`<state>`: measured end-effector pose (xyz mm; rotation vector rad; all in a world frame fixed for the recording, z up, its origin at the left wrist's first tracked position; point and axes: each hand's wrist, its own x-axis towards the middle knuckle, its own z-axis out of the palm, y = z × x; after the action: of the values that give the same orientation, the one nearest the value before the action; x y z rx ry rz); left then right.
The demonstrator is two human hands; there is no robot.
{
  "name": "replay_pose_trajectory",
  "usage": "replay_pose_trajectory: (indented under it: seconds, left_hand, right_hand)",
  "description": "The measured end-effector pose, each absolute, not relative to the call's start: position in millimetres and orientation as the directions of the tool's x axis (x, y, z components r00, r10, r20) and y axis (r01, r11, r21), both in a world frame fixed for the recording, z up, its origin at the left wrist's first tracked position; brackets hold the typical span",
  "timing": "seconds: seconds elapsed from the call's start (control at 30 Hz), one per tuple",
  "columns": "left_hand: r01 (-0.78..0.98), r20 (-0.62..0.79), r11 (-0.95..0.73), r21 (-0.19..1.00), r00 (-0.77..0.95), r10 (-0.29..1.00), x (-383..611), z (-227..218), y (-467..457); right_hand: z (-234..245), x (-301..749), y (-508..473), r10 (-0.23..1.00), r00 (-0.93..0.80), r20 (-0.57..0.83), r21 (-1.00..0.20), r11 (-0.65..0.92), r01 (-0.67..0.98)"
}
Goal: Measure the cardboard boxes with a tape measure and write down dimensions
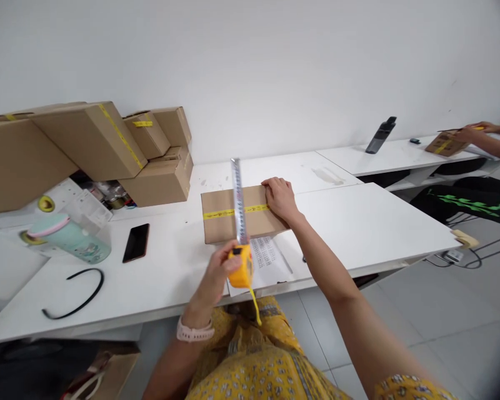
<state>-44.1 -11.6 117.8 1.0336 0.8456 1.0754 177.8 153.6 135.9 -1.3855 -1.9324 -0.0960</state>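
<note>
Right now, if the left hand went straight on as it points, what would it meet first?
Probably the near side of the cardboard box, ahead of the left hand and its tape measure; the hand's height is unclear, so it might pass above.

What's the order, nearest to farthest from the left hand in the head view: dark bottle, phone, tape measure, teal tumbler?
Going out from the left hand:
1. tape measure, held in that hand
2. phone, off to its left
3. teal tumbler, farther left, beyond the phone
4. dark bottle, far off to the right
</note>
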Motion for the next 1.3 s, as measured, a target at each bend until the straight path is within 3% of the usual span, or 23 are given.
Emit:
replay_pose_trajectory:
  seconds: [0.1,0.37,0.8,1.3]
  left_hand:
    - [-0.266,-0.134,0.237,0.934,0.356,0.925,-15.7,99.3,-29.8]
    - [-0.275,-0.117,0.212,0.938,0.327,0.938,7.3,81.8,-35.8]
    - [-0.195,-0.117,0.194,0.961,0.349,0.930,14.1,66.0,-28.6]
    - [-0.162,-0.118,0.187,0.969,0.365,0.923,14.1,63.7,-30.7]
  right_hand:
    - [135.7,177.7,147.6,0.778,-0.142,0.612,-0.302,0.395,0.867]
    - [137.9,180.2,143.6,0.793,-0.229,0.565,-0.224,0.414,0.882]
    - [134.9,180.2,150.5,0.787,-0.214,0.579,-0.280,0.439,0.854]
    - [134.7,180.2,147.6,0.797,-0.215,0.565,-0.253,0.415,0.874]
